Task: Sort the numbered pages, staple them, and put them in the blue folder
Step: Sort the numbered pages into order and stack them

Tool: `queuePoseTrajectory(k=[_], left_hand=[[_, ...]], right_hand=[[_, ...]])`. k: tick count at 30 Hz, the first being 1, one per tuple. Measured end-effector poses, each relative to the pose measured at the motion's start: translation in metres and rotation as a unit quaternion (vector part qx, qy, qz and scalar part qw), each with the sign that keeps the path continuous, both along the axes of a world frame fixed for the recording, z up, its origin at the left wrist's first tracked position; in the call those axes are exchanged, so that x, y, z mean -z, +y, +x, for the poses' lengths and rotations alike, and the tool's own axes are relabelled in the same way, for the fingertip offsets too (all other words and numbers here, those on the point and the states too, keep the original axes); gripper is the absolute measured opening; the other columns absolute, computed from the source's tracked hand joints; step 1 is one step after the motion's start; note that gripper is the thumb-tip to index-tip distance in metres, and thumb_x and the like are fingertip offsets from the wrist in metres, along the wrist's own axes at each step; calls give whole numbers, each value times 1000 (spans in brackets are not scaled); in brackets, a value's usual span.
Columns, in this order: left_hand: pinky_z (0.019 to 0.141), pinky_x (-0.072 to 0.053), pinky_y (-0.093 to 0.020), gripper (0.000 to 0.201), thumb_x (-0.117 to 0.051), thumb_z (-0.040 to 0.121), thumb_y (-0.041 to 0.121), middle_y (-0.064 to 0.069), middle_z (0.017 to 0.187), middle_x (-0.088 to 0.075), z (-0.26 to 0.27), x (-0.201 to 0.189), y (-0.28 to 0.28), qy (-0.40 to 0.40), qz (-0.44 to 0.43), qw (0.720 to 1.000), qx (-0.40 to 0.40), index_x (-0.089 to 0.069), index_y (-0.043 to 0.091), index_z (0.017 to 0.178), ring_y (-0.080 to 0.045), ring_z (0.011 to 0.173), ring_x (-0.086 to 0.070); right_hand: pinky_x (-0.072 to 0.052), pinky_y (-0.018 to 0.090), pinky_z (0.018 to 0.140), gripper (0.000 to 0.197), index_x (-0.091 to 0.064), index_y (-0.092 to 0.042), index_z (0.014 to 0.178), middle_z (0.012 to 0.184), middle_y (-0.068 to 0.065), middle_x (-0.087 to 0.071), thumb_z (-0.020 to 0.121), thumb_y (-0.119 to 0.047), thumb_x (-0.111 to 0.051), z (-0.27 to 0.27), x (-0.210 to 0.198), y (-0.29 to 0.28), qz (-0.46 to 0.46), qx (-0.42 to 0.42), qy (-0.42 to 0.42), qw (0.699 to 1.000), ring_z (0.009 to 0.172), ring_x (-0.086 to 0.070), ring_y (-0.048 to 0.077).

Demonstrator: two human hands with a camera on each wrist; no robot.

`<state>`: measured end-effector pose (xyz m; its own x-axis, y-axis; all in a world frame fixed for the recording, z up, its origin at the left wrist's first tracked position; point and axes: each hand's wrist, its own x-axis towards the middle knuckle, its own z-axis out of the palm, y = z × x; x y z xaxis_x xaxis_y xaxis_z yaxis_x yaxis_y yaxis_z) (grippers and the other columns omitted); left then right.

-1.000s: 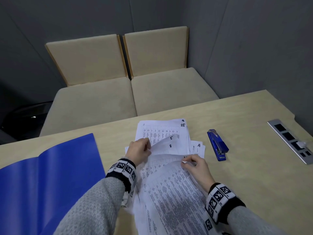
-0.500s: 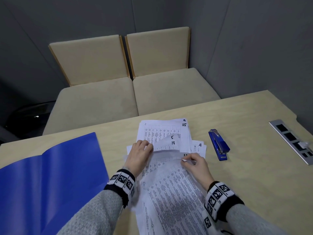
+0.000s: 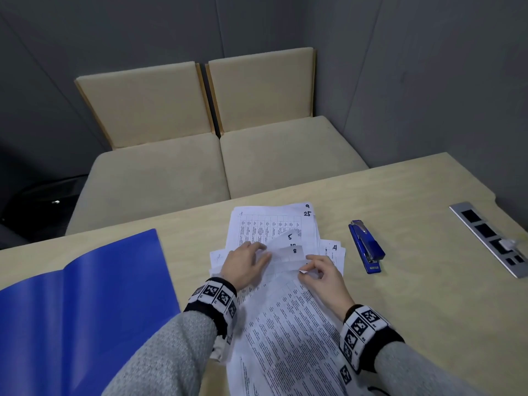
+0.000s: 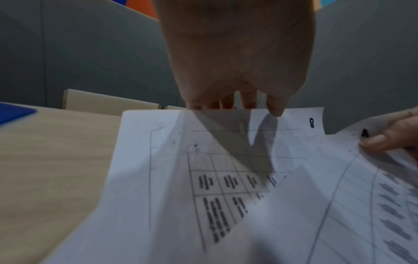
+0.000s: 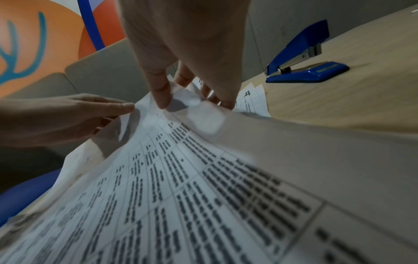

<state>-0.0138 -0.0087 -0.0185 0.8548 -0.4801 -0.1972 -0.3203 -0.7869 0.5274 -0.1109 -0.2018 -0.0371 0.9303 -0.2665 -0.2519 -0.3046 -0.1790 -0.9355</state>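
Observation:
A loose pile of printed, hand-numbered pages point(image 3: 271, 224) lies at the middle of the table, fanned toward me. My left hand point(image 3: 261, 251) holds the raised top edge of the page numbered 8 point(image 4: 294, 121), thumb in front and straight fingers behind. My right hand point(image 3: 310, 267) pinches the folded corner of a lower page point(image 5: 181, 100) between thumb and forefinger. Numbers 9, 25, 5 and 4 show on other sheets. The blue folder point(image 3: 85, 295) lies open at the left. The blue stapler point(image 3: 367, 247) lies right of the pile, untouched.
A metal socket strip point(image 3: 491, 238) is set into the table at the far right. Two beige upholstered seats point(image 3: 217, 167) stand beyond the far edge, against grey walls. Bare tabletop point(image 3: 428, 295) shows right of the stapler.
My left hand has slid forward over the pile and flattened. The sheet marked 18 has dropped back and page 8 shows in front. The right hand has kept its pinch.

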Motion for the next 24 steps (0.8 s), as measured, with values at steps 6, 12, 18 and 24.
queuePoseTrajectory(k=[6, 12, 18, 24], left_hand=[[95, -39, -38, 56, -34, 77, 63, -4, 117, -49, -4, 10, 6, -58, -52, 997, -1, -66, 22, 97, -20, 111, -46], [82, -45, -38, 53, -34, 77, 61, -1, 100, -56, -5, 8, -1, -34, -55, 998, 13, -56, 17, 95, -17, 86, -52], [73, -36, -29, 32, -45, 92, 45, 0, 90, -56, -14, 7, -5, -55, -64, 996, 21, -55, 14, 92, -15, 83, -48], [76, -48, -37, 7, -57, 87, 10, -1, 87, -57, 2, 7, -13, -12, -169, 977, -132, -57, 16, 90, -18, 79, -56]], right_hand=[[-32, 19, 94, 16, -64, -17, 73, 123, -6, -50, 80, -3, -70, 0, 2, 1, 2, -7, 6, 1000, 114, -48, 6], [-39, 11, 71, 14, -62, -16, 76, 91, -3, -58, 79, -6, -71, 0, 2, 3, -9, 4, 3, 1000, 86, -55, 4], [-41, 18, 74, 10, -64, -12, 79, 90, -4, -60, 79, -5, -70, -4, 5, 2, 3, 19, 4, 1000, 87, -57, 9], [-45, 21, 79, 13, -64, -16, 76, 92, -1, -62, 79, -5, -71, -7, 7, 0, 13, 23, -1, 1000, 88, -59, 8]])
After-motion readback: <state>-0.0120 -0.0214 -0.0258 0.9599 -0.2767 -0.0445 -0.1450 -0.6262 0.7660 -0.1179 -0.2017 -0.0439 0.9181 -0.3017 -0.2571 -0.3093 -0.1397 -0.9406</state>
